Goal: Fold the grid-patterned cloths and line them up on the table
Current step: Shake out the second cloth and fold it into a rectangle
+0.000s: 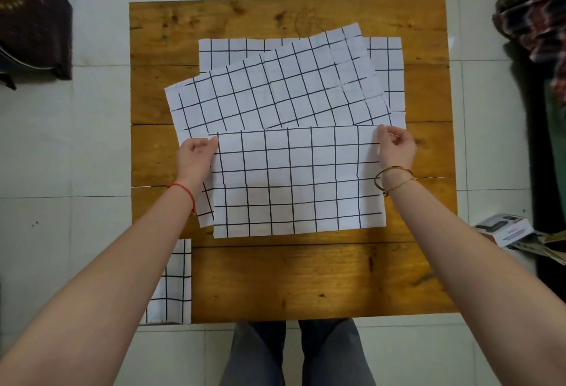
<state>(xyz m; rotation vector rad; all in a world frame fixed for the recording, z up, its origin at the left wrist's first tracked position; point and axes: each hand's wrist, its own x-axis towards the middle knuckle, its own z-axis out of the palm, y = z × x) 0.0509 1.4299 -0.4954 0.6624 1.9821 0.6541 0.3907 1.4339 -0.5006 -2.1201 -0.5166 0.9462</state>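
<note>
White cloths with a black grid lie stacked on the wooden table (306,278). The nearest cloth (297,180) is doubled over, its folded-back edge lying across the middle. My left hand (196,156) pinches its far left corner and my right hand (395,146) pinches its far right corner. Under it a tilted grid cloth (275,91) lies flat, and a third grid cloth (387,61) shows behind that. A small folded grid cloth (174,284) sits at the table's near left corner, partly behind my left forearm.
White floor tiles surround the table. Dark bags and clothing (33,27) lie at the far left, patterned fabric (533,11) at the far right. A small box (505,229) sits on the floor by the table's right edge. My legs (294,355) stand at the near edge.
</note>
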